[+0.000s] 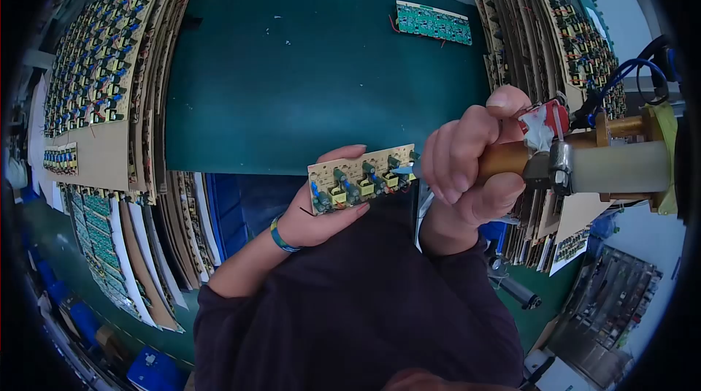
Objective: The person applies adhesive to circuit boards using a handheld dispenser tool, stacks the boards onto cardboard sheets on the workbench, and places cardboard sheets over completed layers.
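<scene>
My left hand [314, 216] is closed on the edges of a narrow circuit board [363, 179]. The board is tilted, its component side up, showing yellow transformers, dark green capacitors and blue parts. My right hand [467, 161] wraps around a dispensing gun [504, 161] with a copper-coloured body, a metal clamp and a thick white barrel. Its pale nozzle [409, 170] points left at the board's right end; whether the tip touches the board I cannot tell. My thumb and fingers are near a red part [548, 119] on top of the gun.
A green-sided circuit board [434, 23] lies at the back right of the green table [292, 84]. Tall stacks of boards between cardboard sheets stand left [102, 55] and right [577, 48]. A blue hose [628, 70] loops at the right. A blue bin [248, 208] sits below the table edge.
</scene>
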A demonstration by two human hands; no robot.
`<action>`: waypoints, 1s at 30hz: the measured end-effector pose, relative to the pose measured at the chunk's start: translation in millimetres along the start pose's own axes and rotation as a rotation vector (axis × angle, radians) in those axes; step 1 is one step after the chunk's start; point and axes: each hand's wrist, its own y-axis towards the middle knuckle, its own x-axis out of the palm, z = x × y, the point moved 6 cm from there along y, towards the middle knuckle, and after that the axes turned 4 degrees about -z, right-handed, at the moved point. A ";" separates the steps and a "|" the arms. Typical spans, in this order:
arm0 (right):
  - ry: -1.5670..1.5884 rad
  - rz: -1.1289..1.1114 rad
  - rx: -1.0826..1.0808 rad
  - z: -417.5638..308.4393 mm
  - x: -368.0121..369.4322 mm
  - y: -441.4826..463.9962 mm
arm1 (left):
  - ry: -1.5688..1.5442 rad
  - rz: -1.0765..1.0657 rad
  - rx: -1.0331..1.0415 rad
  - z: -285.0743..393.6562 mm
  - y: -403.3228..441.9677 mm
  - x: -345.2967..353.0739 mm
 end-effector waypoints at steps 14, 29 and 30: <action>0.050 -0.022 -0.006 1.4 -0.6 -1.0 | -0.049 0.019 -0.007 0.4 -1.9 -0.4; 0.027 0.026 0.026 2.3 13.2 -0.9 | -0.005 -0.012 -0.034 -9.9 1.7 2.5; 0.036 0.020 0.025 4.0 14.0 -1.4 | -0.006 -0.011 -0.033 -11.3 1.3 1.9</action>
